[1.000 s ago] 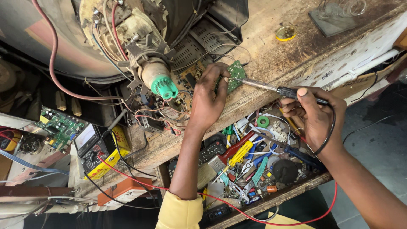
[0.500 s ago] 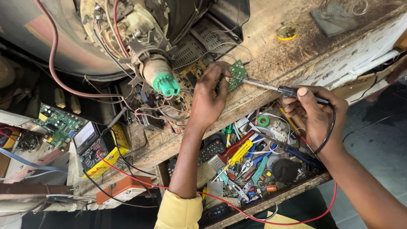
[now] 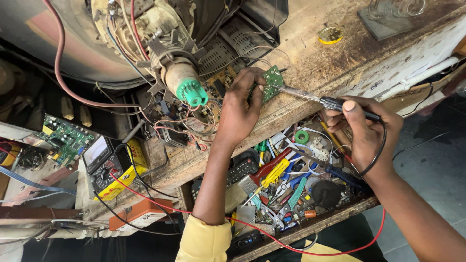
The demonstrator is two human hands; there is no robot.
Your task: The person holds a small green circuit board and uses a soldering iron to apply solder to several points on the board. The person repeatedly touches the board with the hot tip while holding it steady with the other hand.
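My left hand (image 3: 242, 109) pinches a small green circuit board (image 3: 273, 82) and holds it on the worn wooden bench (image 3: 310, 58). My right hand (image 3: 366, 131) grips a soldering iron (image 3: 320, 99) by its black handle, with the metal tip touching the board's right edge. The iron's black cord loops down around my right wrist. Just left of the board sits the neck of an old picture tube (image 3: 182, 82) with a green cap (image 3: 192, 92) and a tangle of wires.
An open drawer (image 3: 291, 189) under the bench holds several screwdrivers, pliers and small parts. A yellow multimeter (image 3: 109, 165) lies at the left, with a red lead running across the drawer. Another green board (image 3: 63, 138) is at far left. A small yellow tin (image 3: 331, 35) rests on the bench.
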